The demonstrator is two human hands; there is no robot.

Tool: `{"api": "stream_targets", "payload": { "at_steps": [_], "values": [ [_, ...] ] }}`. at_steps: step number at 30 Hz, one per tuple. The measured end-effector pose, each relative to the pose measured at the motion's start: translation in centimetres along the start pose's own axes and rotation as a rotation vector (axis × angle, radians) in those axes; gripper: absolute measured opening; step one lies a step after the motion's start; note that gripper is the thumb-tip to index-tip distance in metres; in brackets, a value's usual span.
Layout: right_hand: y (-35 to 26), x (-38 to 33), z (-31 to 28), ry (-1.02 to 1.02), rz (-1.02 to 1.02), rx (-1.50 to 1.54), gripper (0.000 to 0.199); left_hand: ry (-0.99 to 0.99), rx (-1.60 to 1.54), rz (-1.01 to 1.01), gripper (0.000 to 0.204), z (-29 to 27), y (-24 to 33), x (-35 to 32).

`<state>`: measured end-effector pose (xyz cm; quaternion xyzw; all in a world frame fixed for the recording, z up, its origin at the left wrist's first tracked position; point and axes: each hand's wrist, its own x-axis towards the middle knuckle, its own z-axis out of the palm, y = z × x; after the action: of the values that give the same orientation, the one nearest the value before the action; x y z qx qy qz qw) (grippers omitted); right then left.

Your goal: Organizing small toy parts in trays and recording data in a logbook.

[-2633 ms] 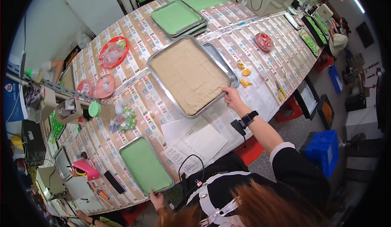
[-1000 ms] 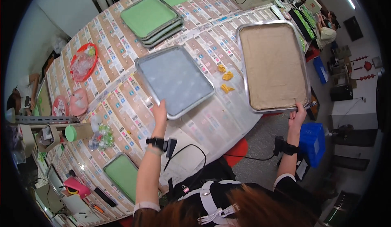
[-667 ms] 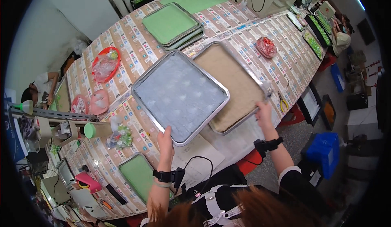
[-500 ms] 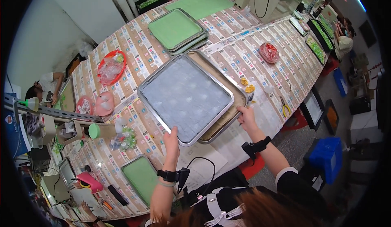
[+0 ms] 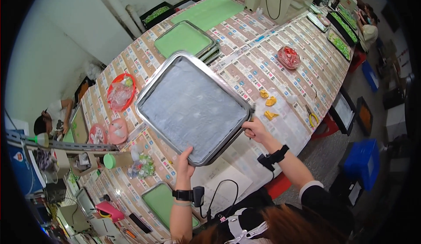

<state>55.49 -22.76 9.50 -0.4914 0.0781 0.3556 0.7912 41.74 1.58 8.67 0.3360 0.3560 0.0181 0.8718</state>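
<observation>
A rectangular metal tray (image 5: 190,106) with a grey-blue sheet lining its bottom is held tilted over the table. My left hand (image 5: 185,165) grips its near left corner, thumb on top of the rim. At the right side, my right hand (image 5: 256,130) is closed on the edge, where a second tray lies beneath the first; only a dark strip of that lower tray shows. Behind them is a stack of trays with a green-lined one (image 5: 184,39) on top. Crumpled yellow pieces (image 5: 271,100) lie on the table just beyond my right hand.
Yellow-handled pliers (image 5: 312,117) and a bag of red pieces (image 5: 288,57) lie to the right. On the left are a red basket (image 5: 134,96) and a bag of green pieces (image 5: 143,167). Another green tray (image 5: 163,202) sits near my left forearm. Co-workers are at both sides.
The two trays, offset before, are now nearly lined up, with the lower one mostly covered. My right hand has drawn closer to the lined tray, and another yellow piece has come into view.
</observation>
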Motion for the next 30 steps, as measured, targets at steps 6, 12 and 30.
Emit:
{"api": "stream_targets", "payload": {
  "at_steps": [6,12,30],
  "values": [
    [-9.9,6.7,1.8,-0.398,0.282,-0.393,0.017,0.079,0.023,0.097,0.044,-3.7,3.4,-0.8],
    [-6.4,25.9,0.2,0.094,0.294,-0.01,0.017,0.305,-0.062,0.125,0.05,-5.8,4.4,-1.4],
    [-2.0,24.7,-0.7,0.429,-0.066,-0.127,0.017,0.275,-0.083,0.236,0.055,-5.0,5.8,1.9]
  ]
}}
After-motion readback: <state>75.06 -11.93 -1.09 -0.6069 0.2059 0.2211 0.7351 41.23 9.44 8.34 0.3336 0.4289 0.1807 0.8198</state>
